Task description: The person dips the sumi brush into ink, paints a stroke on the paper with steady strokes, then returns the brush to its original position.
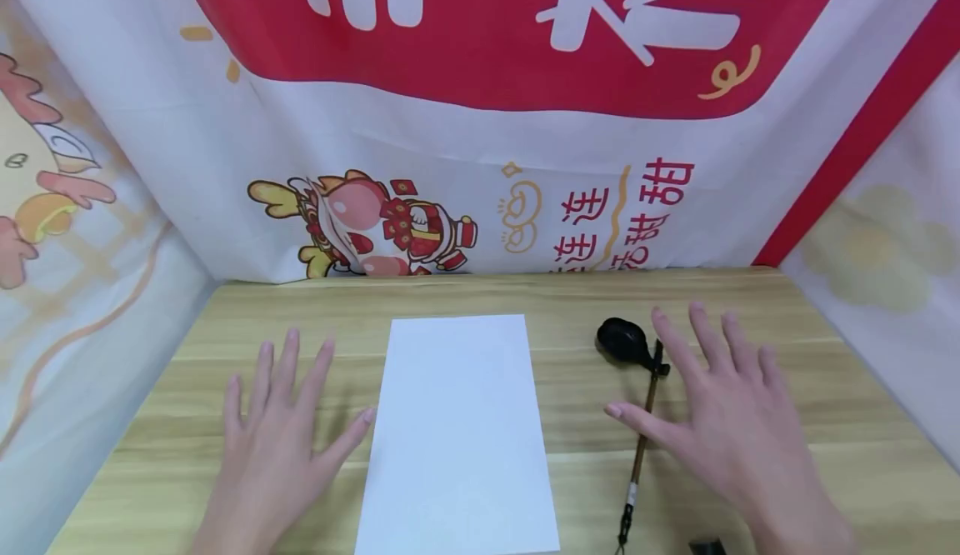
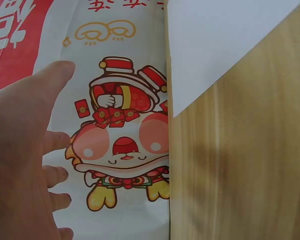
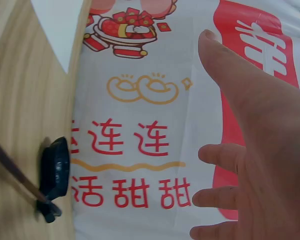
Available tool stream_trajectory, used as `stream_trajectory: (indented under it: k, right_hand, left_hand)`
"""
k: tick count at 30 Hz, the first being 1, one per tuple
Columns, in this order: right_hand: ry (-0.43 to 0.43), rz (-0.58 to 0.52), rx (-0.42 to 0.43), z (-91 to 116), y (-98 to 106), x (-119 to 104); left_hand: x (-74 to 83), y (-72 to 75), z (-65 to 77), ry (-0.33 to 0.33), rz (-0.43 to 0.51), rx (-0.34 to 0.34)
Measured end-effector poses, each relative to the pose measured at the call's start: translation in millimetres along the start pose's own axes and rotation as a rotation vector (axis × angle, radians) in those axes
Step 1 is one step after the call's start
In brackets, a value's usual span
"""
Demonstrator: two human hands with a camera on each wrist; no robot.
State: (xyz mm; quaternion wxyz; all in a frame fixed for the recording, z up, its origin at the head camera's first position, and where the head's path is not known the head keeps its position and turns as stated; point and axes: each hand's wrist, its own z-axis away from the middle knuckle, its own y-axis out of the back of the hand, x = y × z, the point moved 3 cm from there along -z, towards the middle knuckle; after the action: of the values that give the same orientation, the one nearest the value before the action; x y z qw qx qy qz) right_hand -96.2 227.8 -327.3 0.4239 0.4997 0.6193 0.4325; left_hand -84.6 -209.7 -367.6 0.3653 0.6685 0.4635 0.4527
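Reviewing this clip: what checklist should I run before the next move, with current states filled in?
1. Left hand free: ok, fingers spread, holding nothing.
2. Right hand free: ok, likewise.
3. White paper unmarked: ok, no marks visible.
4. Brush near the right hand: ok, lying by its thumb, far end at the black dish.
5. Ink in the dish: cannot tell.
6. Black object fully in view: not ok, cut off by the head view's bottom edge.
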Motion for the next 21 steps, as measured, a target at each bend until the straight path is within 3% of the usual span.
stream_trajectory:
  k: [7, 13, 17, 21]
  right_hand:
    - [-0.007, -0.011, 0.016, 1.7, -1.0, 4.2]
    - [0.001, -0.037, 0.051, 2.1, 1.4, 6.0]
    - [-0.003, -0.13, 0.091, 2.8, 3.8, 6.9]
    - [0.048, -0.245, 0.234, 5.6, 2.7, 8.9]
  left_hand:
    - [-2.6, -8.7, 11.1, 0.001, 0.037, 0.046]
    - [-3.2, -13.1, 12.2, 0.008, 0.078, 0.046]
    - [-0.7, -15.3, 10.5, 0.004, 0.206, 0.066]
    - [3.6, -21.9, 10.4, 0.01, 0.395, 0.077]
